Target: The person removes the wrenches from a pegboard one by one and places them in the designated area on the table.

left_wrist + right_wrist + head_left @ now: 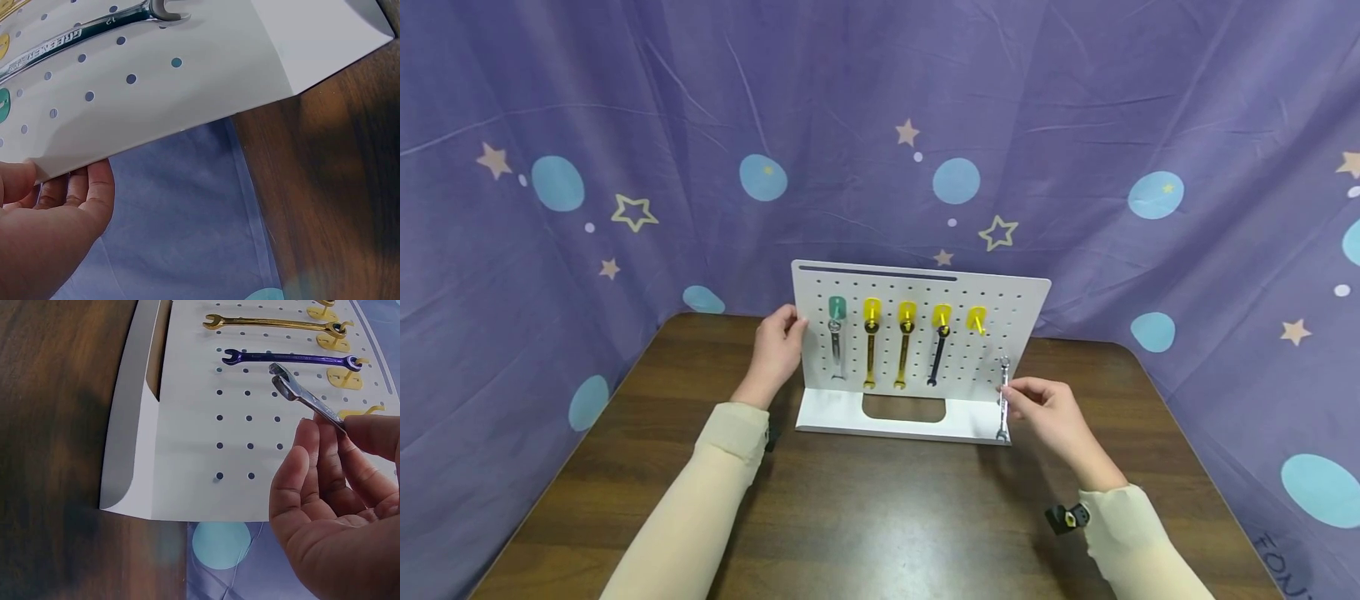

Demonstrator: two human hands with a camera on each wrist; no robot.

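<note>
A white pegboard stand [992, 300] rests upright on the brown table [880, 517]. A silver wrench [837, 354] hangs from its green hook [837, 307]. Two gold wrenches [870, 360] and a dark blue wrench [937, 358] hang from yellow hooks. The fifth yellow hook [976, 319] is bare. My left hand [786, 329] grips the board's left edge, thumb in front and fingers [94, 184] behind. My right hand [1011, 396] pinches a small silver wrench [1003, 404] upright at the board's lower right. In the right wrist view this wrench [300, 394] points at the board below the blue wrench [287, 358].
A purple cloth [1075, 125] printed with stars and blue dots hangs behind and at both sides of the table. The board's base [835, 412] has a cut-out slot in the middle. A black strap mount [1067, 518] shows at my right wrist.
</note>
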